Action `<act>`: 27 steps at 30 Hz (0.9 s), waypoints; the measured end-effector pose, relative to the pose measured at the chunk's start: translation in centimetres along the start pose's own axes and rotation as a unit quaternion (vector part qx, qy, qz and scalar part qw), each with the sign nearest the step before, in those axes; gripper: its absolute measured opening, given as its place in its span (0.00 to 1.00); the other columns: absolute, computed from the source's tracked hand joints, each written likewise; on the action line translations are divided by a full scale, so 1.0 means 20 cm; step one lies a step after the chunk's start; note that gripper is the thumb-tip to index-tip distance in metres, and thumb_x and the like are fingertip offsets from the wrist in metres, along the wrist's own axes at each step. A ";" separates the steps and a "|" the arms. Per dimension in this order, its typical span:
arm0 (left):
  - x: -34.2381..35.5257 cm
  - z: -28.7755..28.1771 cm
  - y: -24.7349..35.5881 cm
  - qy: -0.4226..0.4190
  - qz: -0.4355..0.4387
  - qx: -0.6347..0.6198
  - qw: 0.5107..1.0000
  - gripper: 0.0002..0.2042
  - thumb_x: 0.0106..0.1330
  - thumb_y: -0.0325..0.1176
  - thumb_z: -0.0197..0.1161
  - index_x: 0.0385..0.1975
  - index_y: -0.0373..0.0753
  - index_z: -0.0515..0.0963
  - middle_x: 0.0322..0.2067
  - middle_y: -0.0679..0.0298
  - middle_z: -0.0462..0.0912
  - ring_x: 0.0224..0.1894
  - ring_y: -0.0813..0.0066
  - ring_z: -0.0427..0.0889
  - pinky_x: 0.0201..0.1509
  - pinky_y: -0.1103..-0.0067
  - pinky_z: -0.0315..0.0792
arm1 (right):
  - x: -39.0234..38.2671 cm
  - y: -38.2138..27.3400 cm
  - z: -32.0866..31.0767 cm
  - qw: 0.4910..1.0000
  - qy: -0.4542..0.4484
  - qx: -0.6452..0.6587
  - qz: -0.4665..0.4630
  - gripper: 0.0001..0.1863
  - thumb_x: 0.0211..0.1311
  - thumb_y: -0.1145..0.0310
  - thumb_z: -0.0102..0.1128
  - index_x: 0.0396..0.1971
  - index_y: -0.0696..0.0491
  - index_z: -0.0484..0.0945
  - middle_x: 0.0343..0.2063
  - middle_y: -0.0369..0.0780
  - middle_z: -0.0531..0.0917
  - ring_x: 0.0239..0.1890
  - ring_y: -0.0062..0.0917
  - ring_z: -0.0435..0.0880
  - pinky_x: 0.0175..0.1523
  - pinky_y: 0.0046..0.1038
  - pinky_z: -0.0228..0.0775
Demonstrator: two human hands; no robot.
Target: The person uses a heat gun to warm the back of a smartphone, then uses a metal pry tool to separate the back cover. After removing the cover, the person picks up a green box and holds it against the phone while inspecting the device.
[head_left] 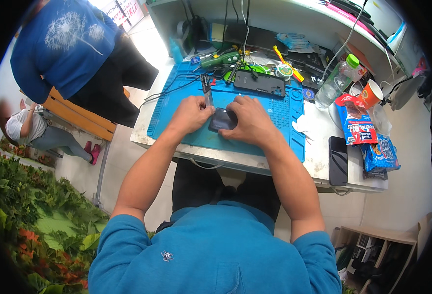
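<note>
My left hand (190,116) is closed, with thumb and forefinger pinched together at the lower end of a thin strip (207,89), black at its top and greyish and see-through below. Close beside it, my right hand (253,120) grips the right side of a small, dark, glossy flat rectangular piece (220,120), thumb at the near edge and fingers at the far edge. Its exact kind I cannot make out. Both hands rest over a blue work mat (186,138). Beyond them lies a black phone housing (259,84).
Tools, cables and a green-handled tool (221,59) crowd the back of the bench. On the right stand a clear bottle (336,83) and an orange cup (370,94), near snack packets (355,120) and a black phone (338,160). Two other people are at the left.
</note>
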State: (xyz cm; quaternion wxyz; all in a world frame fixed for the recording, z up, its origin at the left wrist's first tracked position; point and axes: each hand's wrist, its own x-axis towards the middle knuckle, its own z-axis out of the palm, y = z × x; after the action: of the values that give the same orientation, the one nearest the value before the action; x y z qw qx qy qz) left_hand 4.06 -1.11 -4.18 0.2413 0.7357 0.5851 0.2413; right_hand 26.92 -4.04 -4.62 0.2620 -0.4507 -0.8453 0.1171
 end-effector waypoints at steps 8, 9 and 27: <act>0.05 0.02 -0.03 -0.012 -0.022 -0.038 0.999 0.17 0.67 0.41 0.72 0.34 0.29 0.85 0.26 0.51 0.86 0.29 0.61 0.85 0.37 0.66 0.76 | 0.00 -0.01 -0.01 1.000 -0.011 -0.002 0.019 0.29 0.44 0.50 0.82 0.41 0.56 0.86 0.43 0.44 0.83 0.49 0.40 0.80 0.56 0.39 0.70; 0.05 0.02 -0.04 -0.021 -0.036 -0.039 0.998 0.18 0.66 0.42 0.72 0.36 0.29 0.85 0.30 0.46 0.88 0.32 0.55 0.88 0.41 0.63 0.78 | 0.00 -0.02 -0.01 1.000 -0.013 -0.003 0.024 0.29 0.44 0.50 0.82 0.40 0.56 0.86 0.43 0.44 0.83 0.49 0.41 0.80 0.57 0.39 0.70; -0.14 -0.11 -0.02 -0.073 -0.136 -0.468 0.870 0.12 0.75 0.40 0.68 0.36 0.36 0.86 0.26 0.68 0.84 0.24 0.82 0.80 0.29 0.83 0.72 | 0.02 -0.19 0.04 0.983 0.143 0.064 -0.093 0.18 0.54 0.65 0.80 0.43 0.54 0.87 0.38 0.41 0.85 0.44 0.39 0.85 0.51 0.35 0.79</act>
State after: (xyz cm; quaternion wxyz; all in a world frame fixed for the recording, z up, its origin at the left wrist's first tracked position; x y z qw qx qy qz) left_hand 1.81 -3.64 -3.03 0.6295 0.4652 0.4790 0.3974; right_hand 23.54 -5.78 -3.49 0.4186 -0.3647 -0.8278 0.0804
